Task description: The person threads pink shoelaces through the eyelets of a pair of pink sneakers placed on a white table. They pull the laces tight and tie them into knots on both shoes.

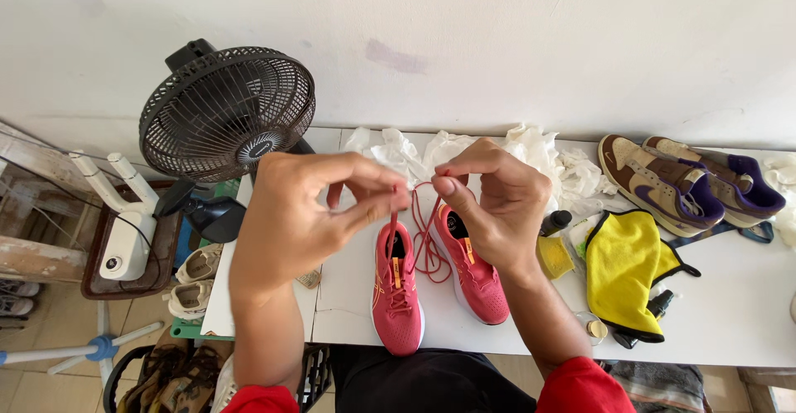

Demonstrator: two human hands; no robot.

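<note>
Both hands pinch a thin red lace.

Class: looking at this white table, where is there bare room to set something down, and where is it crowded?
Bare: the table front right of the yellow cloth, and the front left of the pink shoes. Crowded: the back edge, with crumpled paper and brown sneakers.

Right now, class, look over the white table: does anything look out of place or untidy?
Yes. Crumpled white tissues lie heaped along the wall edge, and a yellow cloth sprawls over small items. The red lace, pinched by the left hand and right hand, hangs loose above the pink running shoes.
</note>
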